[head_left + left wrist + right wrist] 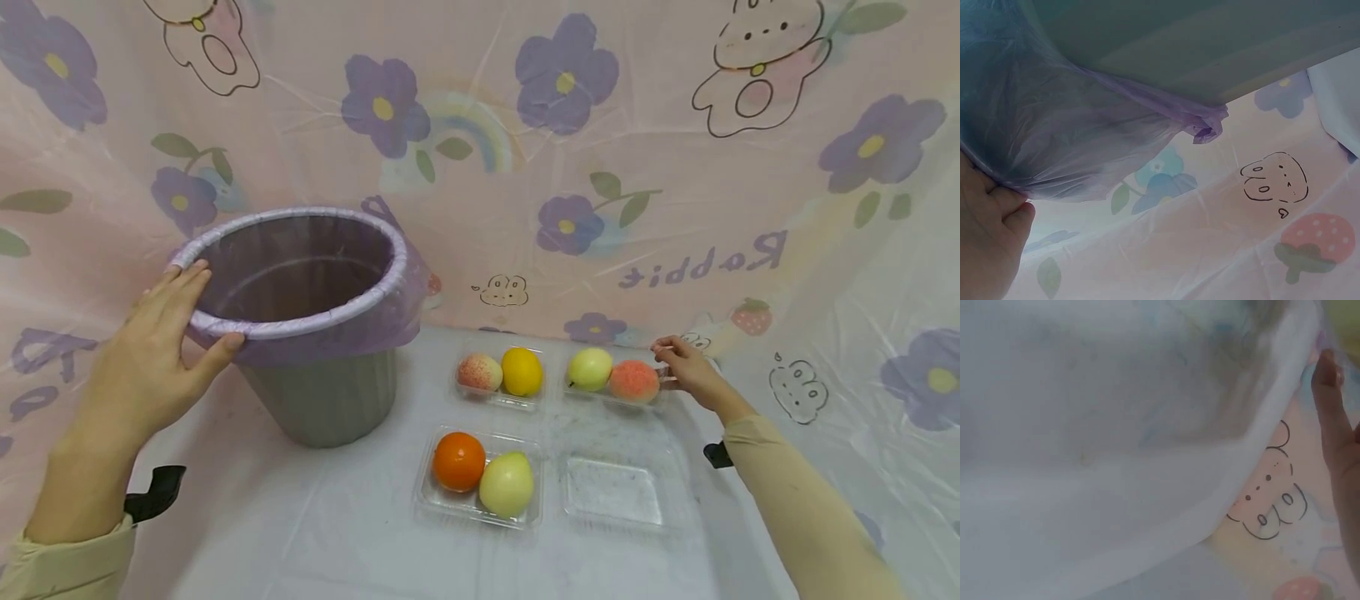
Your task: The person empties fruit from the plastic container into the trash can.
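Observation:
At the left in the head view, my left hand (153, 358) holds the rim of a grey trash can (326, 400) lined with a thin purple bag (330, 346). In the left wrist view, its fingertips (1013, 206) lie against the bag. At the back right, my right hand (693, 375) pinches the right end of a clear plastic tray (581, 392), which bears a green fruit (590, 368) and a pinkish-red peach (634, 382). The right wrist view shows only part of that hand, beside a blurred yellow-green shape.
Left of that tray, another clear tray (498, 400) holds a speckled peach (480, 373) and a yellow fruit (522, 371). A nearer tray (480, 514) carries an orange (459, 462) and a pale green pear (507, 485). A fruitless clear tray (613, 492) lies at the front right.

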`<state>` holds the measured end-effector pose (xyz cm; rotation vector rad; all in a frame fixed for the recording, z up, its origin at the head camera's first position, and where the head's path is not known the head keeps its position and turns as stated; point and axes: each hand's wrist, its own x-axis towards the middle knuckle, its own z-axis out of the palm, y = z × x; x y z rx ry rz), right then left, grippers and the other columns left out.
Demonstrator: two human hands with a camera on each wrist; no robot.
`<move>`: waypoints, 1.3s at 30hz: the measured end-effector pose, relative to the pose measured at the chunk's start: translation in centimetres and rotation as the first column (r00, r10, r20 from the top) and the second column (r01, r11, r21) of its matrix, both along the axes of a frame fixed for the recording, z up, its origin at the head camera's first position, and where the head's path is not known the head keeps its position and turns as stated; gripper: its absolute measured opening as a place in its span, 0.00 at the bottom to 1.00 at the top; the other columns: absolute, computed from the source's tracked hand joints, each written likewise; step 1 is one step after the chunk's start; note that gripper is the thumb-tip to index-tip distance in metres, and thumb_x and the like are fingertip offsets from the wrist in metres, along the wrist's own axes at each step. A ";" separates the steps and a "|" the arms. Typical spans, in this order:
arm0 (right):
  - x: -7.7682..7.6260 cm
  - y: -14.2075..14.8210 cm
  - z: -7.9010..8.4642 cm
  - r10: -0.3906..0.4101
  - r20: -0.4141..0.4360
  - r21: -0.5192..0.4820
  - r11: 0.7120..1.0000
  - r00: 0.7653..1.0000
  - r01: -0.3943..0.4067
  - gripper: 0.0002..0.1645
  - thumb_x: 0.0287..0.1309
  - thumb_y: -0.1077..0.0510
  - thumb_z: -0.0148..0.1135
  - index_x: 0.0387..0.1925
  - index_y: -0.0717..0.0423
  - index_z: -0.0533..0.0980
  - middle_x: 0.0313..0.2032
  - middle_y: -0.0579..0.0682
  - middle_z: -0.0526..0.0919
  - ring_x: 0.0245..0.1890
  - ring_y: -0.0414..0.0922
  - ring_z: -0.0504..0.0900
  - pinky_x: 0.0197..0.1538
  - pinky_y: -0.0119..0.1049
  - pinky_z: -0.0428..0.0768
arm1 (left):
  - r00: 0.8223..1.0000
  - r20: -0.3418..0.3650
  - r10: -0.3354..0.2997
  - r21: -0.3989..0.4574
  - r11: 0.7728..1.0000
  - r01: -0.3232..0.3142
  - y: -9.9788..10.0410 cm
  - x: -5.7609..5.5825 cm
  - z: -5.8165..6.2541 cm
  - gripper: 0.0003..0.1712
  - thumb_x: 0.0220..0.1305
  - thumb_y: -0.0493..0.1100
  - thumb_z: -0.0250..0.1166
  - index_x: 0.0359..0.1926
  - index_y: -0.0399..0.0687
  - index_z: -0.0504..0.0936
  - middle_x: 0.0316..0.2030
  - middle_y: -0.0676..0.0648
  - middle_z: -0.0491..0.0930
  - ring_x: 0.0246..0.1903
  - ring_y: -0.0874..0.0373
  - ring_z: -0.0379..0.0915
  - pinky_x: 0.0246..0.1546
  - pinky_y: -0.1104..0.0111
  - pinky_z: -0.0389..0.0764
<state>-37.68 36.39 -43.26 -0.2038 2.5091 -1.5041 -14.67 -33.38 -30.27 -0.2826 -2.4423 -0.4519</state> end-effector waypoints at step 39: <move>4.3 -13.9 15.1 -0.327 -0.199 -0.502 0.844 0.924 0.191 0.08 0.77 0.50 0.56 0.48 0.47 0.76 0.43 0.46 0.83 0.34 0.40 0.81 0.29 0.27 0.83 | 1.000 0.019 -0.001 0.000 1.000 0.001 -0.1 0.1 0.1 0.48 0.74 0.61 0.61 0.80 0.37 0.57 0.78 0.35 0.58 0.80 0.39 0.45 0.81 0.50 0.41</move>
